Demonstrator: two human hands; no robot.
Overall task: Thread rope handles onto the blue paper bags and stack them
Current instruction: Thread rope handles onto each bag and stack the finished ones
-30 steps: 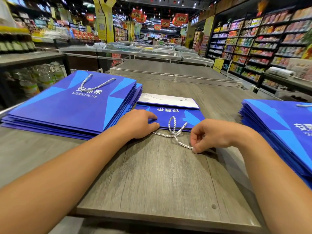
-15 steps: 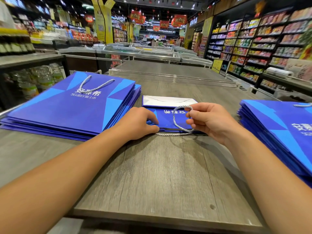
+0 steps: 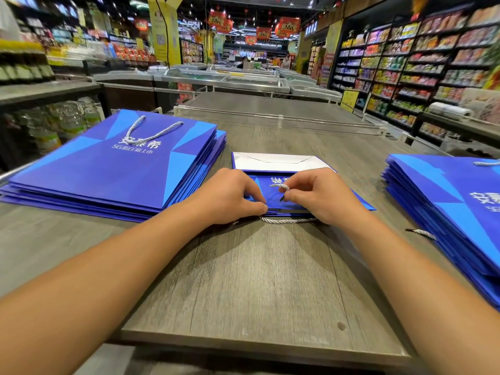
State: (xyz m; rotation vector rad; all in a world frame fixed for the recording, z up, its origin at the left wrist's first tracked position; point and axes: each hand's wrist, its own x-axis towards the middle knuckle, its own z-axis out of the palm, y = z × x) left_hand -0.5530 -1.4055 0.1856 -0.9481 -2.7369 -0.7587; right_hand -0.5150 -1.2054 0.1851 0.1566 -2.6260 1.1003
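Hands (image 3: 273, 197) on bag (image 3: 349, 196) | left (image 3: 230, 197) pinches bag's edge, right (image 3: 319, 196) pinches rope (image 3: 281, 187) | feed tip straight (hole hidden), edge held flat

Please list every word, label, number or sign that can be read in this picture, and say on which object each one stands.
"5G蛋白新上市": small white line on the top bag of the left stack, under larger rope-crossed characters I cannot read fully.
Middle bag: print upside down, hidden by both hands.
Right stack: print cut off.
Red hanging banners, shelf labels: blurred, unreadable.
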